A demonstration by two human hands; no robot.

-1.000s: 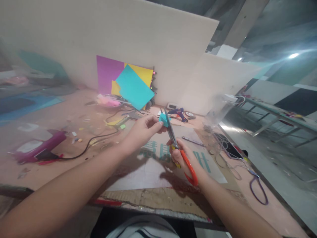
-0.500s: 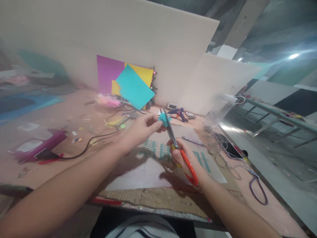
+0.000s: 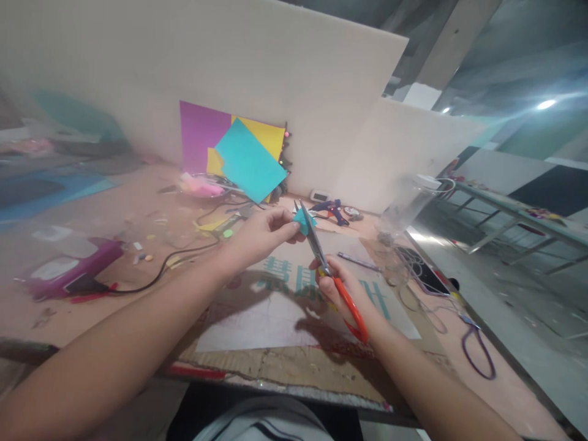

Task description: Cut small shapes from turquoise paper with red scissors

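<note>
Between the thumb and fingers of my left hand [image 3: 271, 231] is a small turquoise piece [image 3: 304, 220], paper or thin foam. My right hand [image 3: 342, 283] grips orange-handled scissors [image 3: 350, 309], their narrow blades pointing up and away from me. The blades are slightly apart at the tips and lie at the turquoise piece; whether they are cutting into it I cannot tell. Below both hands, a white sheet [image 3: 257, 324] with teal characters lies on brown cardboard [image 3: 294, 367]. A pen [image 3: 358, 262] rests on the sheet's right part.
Purple, yellow and turquoise sheets [image 3: 250, 162] lean on the back panel. A magenta glue gun [image 3: 73, 269] with a black cord lies left; a dark blue one [image 3: 333, 211] sits behind my hands. On the right are a phone [image 3: 422, 269] with cables and a clear jug [image 3: 408, 202].
My left hand has shifted slightly left with the turquoise piece, which is turned a little. The scissors stay in nearly the same place.
</note>
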